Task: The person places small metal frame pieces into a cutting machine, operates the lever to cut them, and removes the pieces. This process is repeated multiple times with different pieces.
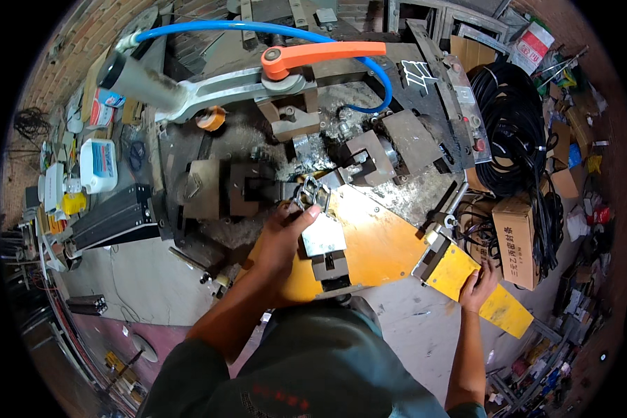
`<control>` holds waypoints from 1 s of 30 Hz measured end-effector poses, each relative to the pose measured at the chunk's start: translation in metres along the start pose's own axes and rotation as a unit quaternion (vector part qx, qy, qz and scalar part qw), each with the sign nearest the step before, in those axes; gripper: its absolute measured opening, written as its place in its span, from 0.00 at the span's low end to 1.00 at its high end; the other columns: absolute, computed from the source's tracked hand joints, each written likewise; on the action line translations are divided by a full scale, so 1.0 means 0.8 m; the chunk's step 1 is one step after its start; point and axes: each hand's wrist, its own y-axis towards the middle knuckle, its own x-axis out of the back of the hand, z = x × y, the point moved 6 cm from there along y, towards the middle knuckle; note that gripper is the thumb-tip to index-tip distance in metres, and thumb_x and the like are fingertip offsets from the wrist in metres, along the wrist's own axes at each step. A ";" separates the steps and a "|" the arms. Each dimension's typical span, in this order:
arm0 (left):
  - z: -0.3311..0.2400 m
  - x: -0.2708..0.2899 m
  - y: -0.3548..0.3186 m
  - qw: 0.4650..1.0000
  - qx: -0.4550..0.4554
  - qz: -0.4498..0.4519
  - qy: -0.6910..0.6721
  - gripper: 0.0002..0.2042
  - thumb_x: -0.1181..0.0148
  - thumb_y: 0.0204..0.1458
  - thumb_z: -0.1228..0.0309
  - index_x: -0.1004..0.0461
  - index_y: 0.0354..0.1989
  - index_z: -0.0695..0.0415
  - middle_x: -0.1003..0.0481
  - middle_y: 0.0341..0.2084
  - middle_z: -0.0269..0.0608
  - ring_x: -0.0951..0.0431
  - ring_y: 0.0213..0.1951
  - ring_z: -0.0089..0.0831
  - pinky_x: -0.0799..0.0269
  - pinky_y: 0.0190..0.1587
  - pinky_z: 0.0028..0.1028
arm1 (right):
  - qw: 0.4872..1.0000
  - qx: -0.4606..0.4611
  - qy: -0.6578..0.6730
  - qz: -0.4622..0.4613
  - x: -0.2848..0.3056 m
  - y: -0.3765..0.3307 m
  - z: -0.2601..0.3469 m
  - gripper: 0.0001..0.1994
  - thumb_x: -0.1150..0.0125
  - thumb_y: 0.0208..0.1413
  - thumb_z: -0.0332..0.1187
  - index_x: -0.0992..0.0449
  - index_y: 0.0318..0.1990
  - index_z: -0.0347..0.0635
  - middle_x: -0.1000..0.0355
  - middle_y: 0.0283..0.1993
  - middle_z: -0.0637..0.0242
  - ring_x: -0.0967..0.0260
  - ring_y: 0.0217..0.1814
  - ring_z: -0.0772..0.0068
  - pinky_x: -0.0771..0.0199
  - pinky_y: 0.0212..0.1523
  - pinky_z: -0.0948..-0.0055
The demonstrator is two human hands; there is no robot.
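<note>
Now L hand (283,233) clamped on metal pc (311,188), R hand (481,287) at yellow panel (503,309) edge, can't tell grip.

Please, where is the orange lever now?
In the head view, the orange lever is at top centre, framed by the blue hose's arch.

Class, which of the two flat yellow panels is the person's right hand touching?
The narrow, flat yellow panel at right, under the bare right hand; the wide, flat yellow panel at centre lies apart from that hand.
</note>
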 end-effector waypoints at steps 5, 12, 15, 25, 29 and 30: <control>0.005 0.009 0.013 0.999 -0.015 0.036 -0.025 0.16 0.29 0.53 0.66 0.22 0.46 0.61 0.20 0.38 0.38 0.22 0.41 0.27 0.30 0.49 0.28 | 0.997 0.020 0.031 -0.072 0.025 -0.067 0.109 0.13 0.43 0.58 0.27 0.27 0.50 0.34 0.32 0.56 0.44 0.37 0.59 0.41 0.39 0.62 0.49; 0.006 0.005 0.016 1.000 -0.003 0.020 -0.023 0.18 0.30 0.54 0.66 0.23 0.49 0.60 0.21 0.42 0.38 0.23 0.45 0.28 0.33 0.54 0.29 | 0.725 -0.319 0.423 0.440 -0.137 -0.261 0.229 0.15 0.44 0.66 0.38 0.24 0.47 0.31 0.24 0.48 0.58 0.28 0.52 0.63 0.31 0.56 0.65; -0.011 -0.003 0.003 1.000 0.002 0.018 0.002 0.18 0.31 0.55 0.65 0.24 0.50 0.60 0.21 0.43 0.37 0.23 0.46 0.28 0.33 0.55 0.30 | 0.679 -0.336 0.485 0.437 -0.173 -0.285 0.244 0.23 0.51 0.71 0.45 0.25 0.54 0.30 0.24 0.55 0.60 0.31 0.58 0.70 0.36 0.63 0.69; -0.006 0.010 0.023 0.995 -0.056 0.069 0.040 0.13 0.32 0.55 0.65 0.21 0.44 0.59 0.20 0.37 0.36 0.22 0.41 0.25 0.29 0.47 0.28 | 0.368 -0.405 0.712 0.440 -0.187 -0.308 0.298 0.29 0.62 0.72 0.53 0.32 0.63 0.37 0.25 0.55 0.55 0.31 0.62 0.60 0.37 0.67 0.61; 0.007 0.018 0.041 0.993 -0.068 0.081 0.047 0.16 0.32 0.55 0.62 0.23 0.43 0.61 0.21 0.35 0.37 0.21 0.38 0.29 0.27 0.49 0.29 | 0.355 -0.393 0.749 0.398 -0.202 -0.328 0.294 0.26 0.59 0.72 0.52 0.31 0.60 0.37 0.24 0.51 0.60 0.27 0.50 0.66 0.29 0.56 0.65; 0.006 0.014 0.038 0.994 -0.059 0.081 0.043 0.16 0.32 0.55 0.62 0.24 0.44 0.61 0.21 0.34 0.37 0.21 0.38 0.29 0.26 0.48 0.29 | 0.372 -0.384 0.763 0.364 -0.206 -0.328 0.296 0.24 0.56 0.73 0.48 0.31 0.60 0.35 0.23 0.49 0.61 0.26 0.47 0.69 0.26 0.53 0.68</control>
